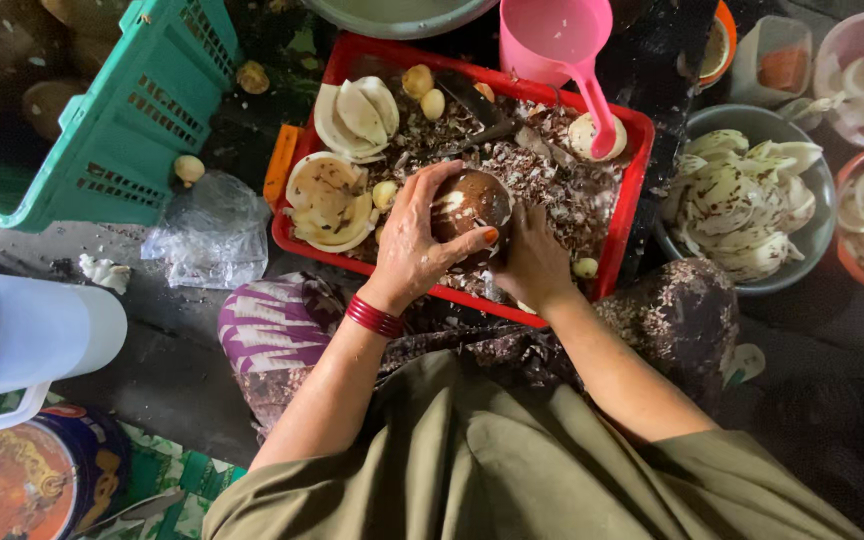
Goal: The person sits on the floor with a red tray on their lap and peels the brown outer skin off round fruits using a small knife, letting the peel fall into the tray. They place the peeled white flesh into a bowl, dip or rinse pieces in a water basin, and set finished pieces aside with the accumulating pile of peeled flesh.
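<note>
Over the red tray (pixel 302 215), both hands (pixel 472 250) clamp a round brown coconut (pixel 469 203), no clear long axis.

Green crate (pixel 122 110), pink jug (pixel 557 40), grey bowl (pixel 820 215).

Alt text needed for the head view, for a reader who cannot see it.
Seen from above, a person's left hand and right hand grip a brown coconut over a red tray littered with husk shavings and white coconut pieces. A pink scoop and bowls of coconut slices stand nearby.
</note>
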